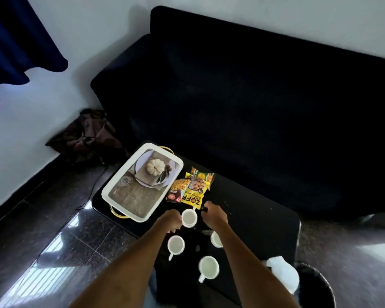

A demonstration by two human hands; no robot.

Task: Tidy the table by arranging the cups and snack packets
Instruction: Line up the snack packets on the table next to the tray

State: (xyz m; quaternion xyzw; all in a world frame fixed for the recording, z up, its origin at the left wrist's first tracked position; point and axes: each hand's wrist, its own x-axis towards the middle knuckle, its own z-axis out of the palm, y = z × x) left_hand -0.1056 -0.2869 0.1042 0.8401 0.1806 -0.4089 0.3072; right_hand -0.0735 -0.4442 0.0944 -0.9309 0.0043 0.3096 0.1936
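A white tray (142, 182) with gold handles is set at the far left of the dark bench (265, 221), and the snack packets (190, 188) are fanned out just beside it. Four white cups are seen nearer: the far cup (189, 217) between the hands, two others (176, 245) (208, 267) closer, and a fourth (215, 239) partly covered by the right forearm. The left hand (170, 220) is curled against the far cup. The right hand (213, 215) is closed, though what its grip holds cannot be told. A dark sofa (242, 103) stands behind.
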